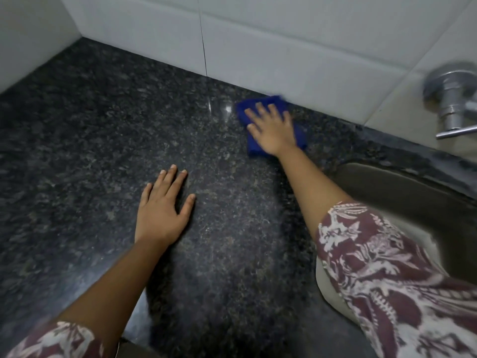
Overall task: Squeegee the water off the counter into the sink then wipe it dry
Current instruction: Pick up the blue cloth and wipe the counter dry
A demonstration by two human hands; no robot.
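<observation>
A dark speckled granite counter [85, 140] fills most of the view. A folded blue cloth [254, 148] lies on it near the back wall. My right hand [272, 129] presses flat on the cloth, fingers spread and pointing toward the wall. Nearer to me, my left hand [162, 210] rests flat on the bare counter, fingers apart, holding nothing. The steel sink [402, 192] is at the right, partly hidden by my right sleeve. No squeegee is in view.
White wall tiles [258, 42] run behind the counter and meet at a corner on the far left. A chrome tap [454, 104] juts from the wall above the sink at the right edge. A bright glint [227, 108] shows on the counter left of the cloth.
</observation>
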